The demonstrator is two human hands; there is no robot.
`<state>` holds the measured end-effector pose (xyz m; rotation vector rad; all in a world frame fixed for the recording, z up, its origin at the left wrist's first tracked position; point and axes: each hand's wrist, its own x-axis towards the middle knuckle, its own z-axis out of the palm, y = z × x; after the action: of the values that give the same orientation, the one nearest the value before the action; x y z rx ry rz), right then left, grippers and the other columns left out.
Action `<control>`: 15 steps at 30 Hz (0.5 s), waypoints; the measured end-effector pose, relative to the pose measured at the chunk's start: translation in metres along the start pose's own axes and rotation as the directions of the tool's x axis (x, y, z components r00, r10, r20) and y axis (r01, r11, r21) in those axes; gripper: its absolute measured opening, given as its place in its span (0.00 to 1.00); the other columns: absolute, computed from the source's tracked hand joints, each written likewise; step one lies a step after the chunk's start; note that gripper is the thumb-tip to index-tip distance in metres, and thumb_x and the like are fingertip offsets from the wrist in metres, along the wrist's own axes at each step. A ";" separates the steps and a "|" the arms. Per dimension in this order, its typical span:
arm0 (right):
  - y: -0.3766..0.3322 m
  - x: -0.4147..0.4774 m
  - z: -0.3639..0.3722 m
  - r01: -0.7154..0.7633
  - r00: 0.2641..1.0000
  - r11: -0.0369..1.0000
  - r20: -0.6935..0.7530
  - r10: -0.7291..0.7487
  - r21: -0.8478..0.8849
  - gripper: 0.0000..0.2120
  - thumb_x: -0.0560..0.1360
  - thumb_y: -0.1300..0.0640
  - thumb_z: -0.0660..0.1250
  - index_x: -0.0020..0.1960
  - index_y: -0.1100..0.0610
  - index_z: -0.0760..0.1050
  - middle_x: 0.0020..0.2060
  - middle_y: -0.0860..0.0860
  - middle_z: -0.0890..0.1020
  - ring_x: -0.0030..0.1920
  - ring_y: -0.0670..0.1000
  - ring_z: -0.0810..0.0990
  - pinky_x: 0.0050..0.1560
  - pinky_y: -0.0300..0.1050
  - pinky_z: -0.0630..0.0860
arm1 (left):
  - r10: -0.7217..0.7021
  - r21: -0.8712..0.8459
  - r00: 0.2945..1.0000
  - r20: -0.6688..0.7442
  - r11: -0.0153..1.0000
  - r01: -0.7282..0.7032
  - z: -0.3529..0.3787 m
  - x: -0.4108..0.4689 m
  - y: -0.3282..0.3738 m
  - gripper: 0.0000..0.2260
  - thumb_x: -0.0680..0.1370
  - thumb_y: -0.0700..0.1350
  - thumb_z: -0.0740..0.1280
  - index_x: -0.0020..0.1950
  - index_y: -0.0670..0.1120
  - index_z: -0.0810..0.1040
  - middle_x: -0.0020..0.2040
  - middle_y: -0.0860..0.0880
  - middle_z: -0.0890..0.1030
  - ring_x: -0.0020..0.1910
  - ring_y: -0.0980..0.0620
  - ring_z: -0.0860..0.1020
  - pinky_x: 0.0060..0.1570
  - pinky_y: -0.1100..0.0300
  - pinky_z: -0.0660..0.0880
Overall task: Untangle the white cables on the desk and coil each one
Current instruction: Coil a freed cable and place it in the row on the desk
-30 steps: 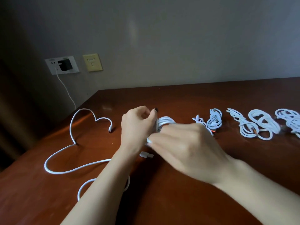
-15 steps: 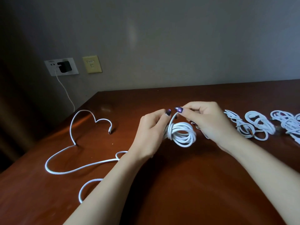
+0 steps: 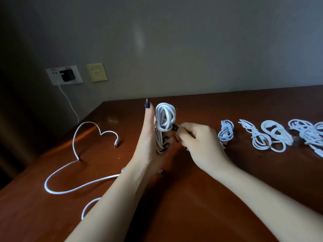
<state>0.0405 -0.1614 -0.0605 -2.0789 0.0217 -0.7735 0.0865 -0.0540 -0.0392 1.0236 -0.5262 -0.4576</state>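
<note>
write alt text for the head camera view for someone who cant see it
A person's left hand holds a coiled white cable upright above a brown desk, while the right hand pinches at its wrapped middle. A loose white cable snakes across the desk on the left; several coils lie in a row on the right.

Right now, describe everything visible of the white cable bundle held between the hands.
The white cable bundle is smooth cord gathered into several long loops, held upright over the desk. A turn of cord cinches its middle, leaving rounded loops on top. The left hand grips its lower half; the right hand pinches at the cinched waist.
</note>
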 end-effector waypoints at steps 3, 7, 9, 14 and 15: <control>0.004 -0.002 -0.005 0.054 0.999 0.988 0.009 -0.053 -0.142 0.18 0.78 0.50 0.61 0.30 0.47 0.65 0.23 0.52 0.70 0.26 0.52 0.69 0.30 0.45 0.63 | -0.072 0.043 0.996 0.059 0.997 0.069 -0.008 0.002 0.002 0.23 0.74 0.63 0.60 0.48 0.42 0.74 0.23 0.53 0.67 0.20 0.58 0.65 0.21 0.68 0.64; 0.008 -0.003 -0.017 0.087 0.996 0.953 0.061 -0.072 -0.291 0.13 0.78 0.51 0.61 0.35 0.51 0.70 0.22 0.50 0.69 0.25 0.51 0.68 0.30 0.47 0.63 | -0.173 0.154 0.978 0.116 0.976 0.155 -0.017 0.005 -0.001 0.14 0.78 0.53 0.62 0.34 0.50 0.73 0.27 0.53 0.65 0.24 0.58 0.61 0.26 0.65 0.56; 0.008 -0.003 -0.023 0.096 0.994 0.934 0.073 -0.075 -0.343 0.15 0.79 0.50 0.61 0.34 0.51 0.69 0.22 0.50 0.68 0.27 0.53 0.70 0.30 0.48 0.64 | -0.222 0.202 0.968 0.116 0.959 0.196 -0.015 0.005 0.000 0.14 0.78 0.56 0.59 0.36 0.51 0.71 0.29 0.53 0.66 0.25 0.58 0.61 0.25 0.66 0.57; 0.004 -0.004 -0.032 0.106 0.985 0.829 0.175 -0.010 -0.548 0.14 0.79 0.47 0.59 0.40 0.52 0.75 0.28 0.48 0.74 0.34 0.51 0.75 0.33 0.43 0.64 | -0.287 0.436 0.958 -0.017 0.860 0.266 -0.014 0.004 -0.004 0.13 0.80 0.57 0.58 0.45 0.50 0.73 0.32 0.53 0.70 0.27 0.58 0.68 0.26 0.65 0.64; 0.003 -0.004 -0.033 0.127 0.983 0.813 0.184 -0.025 -0.569 0.14 0.80 0.46 0.58 0.39 0.51 0.74 0.28 0.48 0.73 0.33 0.50 0.74 0.35 0.43 0.64 | -0.276 0.473 0.960 -0.038 0.842 0.260 -0.014 0.003 -0.004 0.13 0.81 0.56 0.57 0.46 0.50 0.73 0.32 0.53 0.70 0.28 0.58 0.69 0.27 0.64 0.65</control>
<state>0.0207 -0.1862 -0.0512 -2.7417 0.0910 -0.6882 0.0972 -0.0487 -0.0481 1.5803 -0.5379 -0.6115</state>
